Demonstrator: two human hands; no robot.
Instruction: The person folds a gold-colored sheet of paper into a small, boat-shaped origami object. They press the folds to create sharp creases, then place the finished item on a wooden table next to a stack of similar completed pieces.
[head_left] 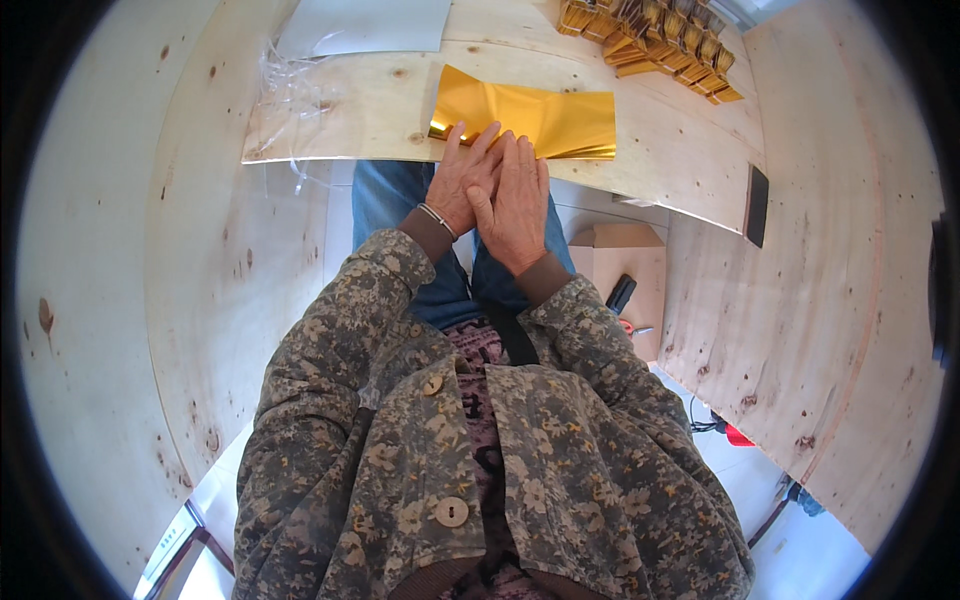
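A shiny gold foil sheet (560, 118) lies crosswise near the front edge of the wooden table, its surface rippled and its near left edge seemingly curled. My left hand (458, 192) rests on the near edge of the foil, fingers stretched out and slightly apart. Close against it, my right hand (514, 212) also lies on the foil's near edge with its fingers straight and side by side. The thumb of the right hand reaches over toward the left hand. What is under the fingertips is hidden.
Bundles of folded gold paper pieces (660, 42) sit at the table's far right. At the far left are a pale sheet (365, 26) and crumpled clear plastic strips (290, 85). Wooden panels (800, 240) flank both sides. Below right stands a cardboard box (625, 262) with a black object on it.
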